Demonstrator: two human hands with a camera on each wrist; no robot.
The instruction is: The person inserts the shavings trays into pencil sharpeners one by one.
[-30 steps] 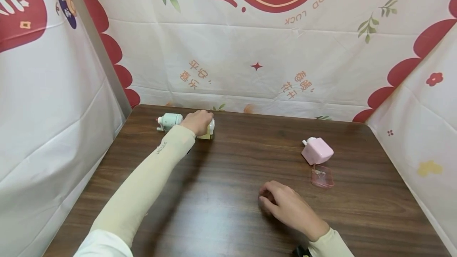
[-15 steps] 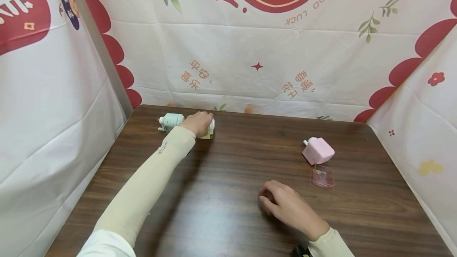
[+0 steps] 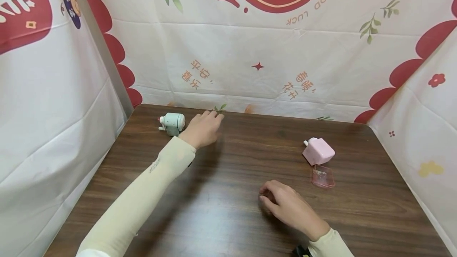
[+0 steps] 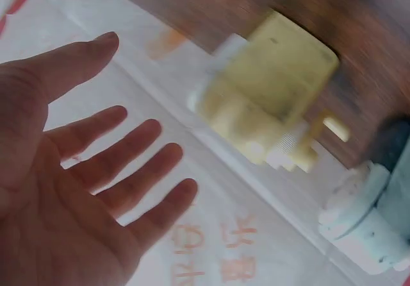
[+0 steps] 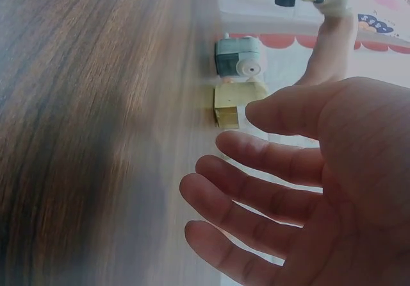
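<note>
My left hand (image 3: pixel 203 130) is at the back left of the table, fingers spread and holding nothing. In the left wrist view a yellow pencil sharpener (image 4: pixel 278 71) with a crank stands apart from the fingers; the hand hides it in the head view. Beside it is a mint-green crank pencil sharpener (image 3: pixel 172 123). Loosely curled, my right hand (image 3: pixel 287 207) is at the front, right of the middle, with nothing in it. Farther right sits a pink pencil sharpener (image 3: pixel 319 152) with a crank. A clear pink shavings tray (image 3: pixel 324 179) lies in front of it.
The brown wooden table (image 3: pixel 242 162) has a printed white cloth (image 3: pixel 228 50) hanging behind its back edge. More cloth hangs along the left and right sides. A black device (image 3: pixel 301 251) is on my right wrist.
My left hand has let go of the yellow pencil sharpener, opened its fingers and moved slightly right. The right hand, the pink sharpener and the tray look unmoved.
</note>
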